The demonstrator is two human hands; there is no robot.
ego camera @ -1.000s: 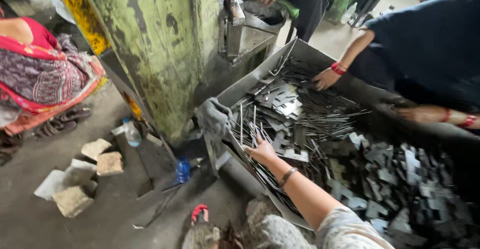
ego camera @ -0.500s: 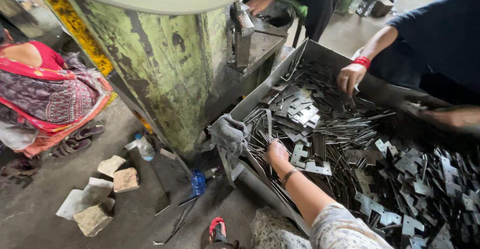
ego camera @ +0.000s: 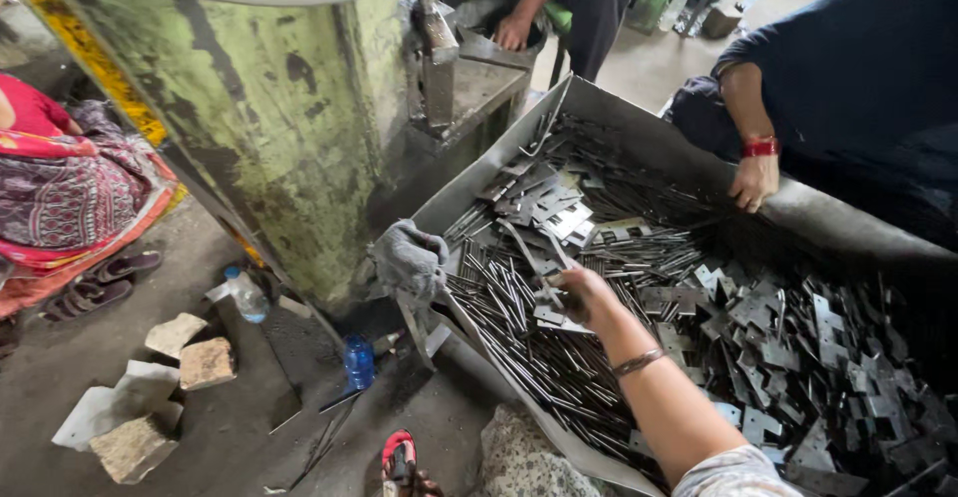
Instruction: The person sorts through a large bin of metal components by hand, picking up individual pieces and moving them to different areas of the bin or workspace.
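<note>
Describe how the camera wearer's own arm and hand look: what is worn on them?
Only one of the person's own arms shows; which side it is cannot be told. The hand is bare, without a glove. A thin dark bangle circles the wrist. The forearm is bare up to a short light patterned fabric sleeve at the bottom edge.

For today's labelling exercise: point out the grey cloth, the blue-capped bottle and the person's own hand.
Grey cloth (ego camera: 409,260), head view, middle of the bundle.
Blue-capped bottle (ego camera: 245,295), head view, its clear body.
Person's own hand (ego camera: 582,292), head view, back of the hand.
</note>
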